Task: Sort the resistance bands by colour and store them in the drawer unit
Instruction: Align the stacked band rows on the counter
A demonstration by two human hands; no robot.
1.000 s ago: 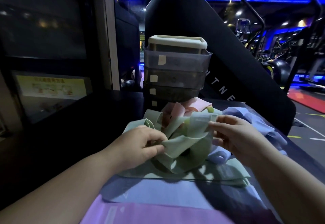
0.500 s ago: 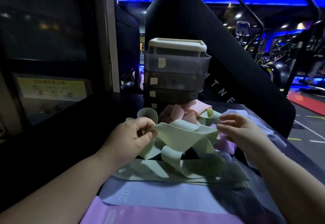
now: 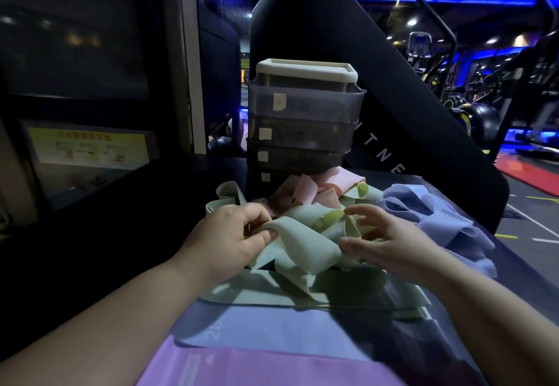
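Observation:
A heap of pale green resistance bands [image 3: 305,243] lies in the middle of the dark table. My left hand [image 3: 233,234] pinches one green band at the heap's left side. My right hand [image 3: 384,237] hovers with spread, relaxed fingers over the heap's right side, its thumb at a band's edge. Pink bands [image 3: 320,189] lie behind the green ones, and blue bands [image 3: 435,216] lie to the right. The grey drawer unit [image 3: 302,122], with labelled drawers and a cream top, stands behind the heap; all its drawers look closed.
Flat green, blue [image 3: 266,325] and purple [image 3: 257,367] bands are laid out near me. A black padded machine part [image 3: 408,107] rises behind the drawer unit. A dark wall with a yellow notice [image 3: 87,149] is at the left; gym floor lies to the right.
My right hand has let go of the green band and opened above the heap. My left hand has kept its pinch and lowered the band onto the pile.

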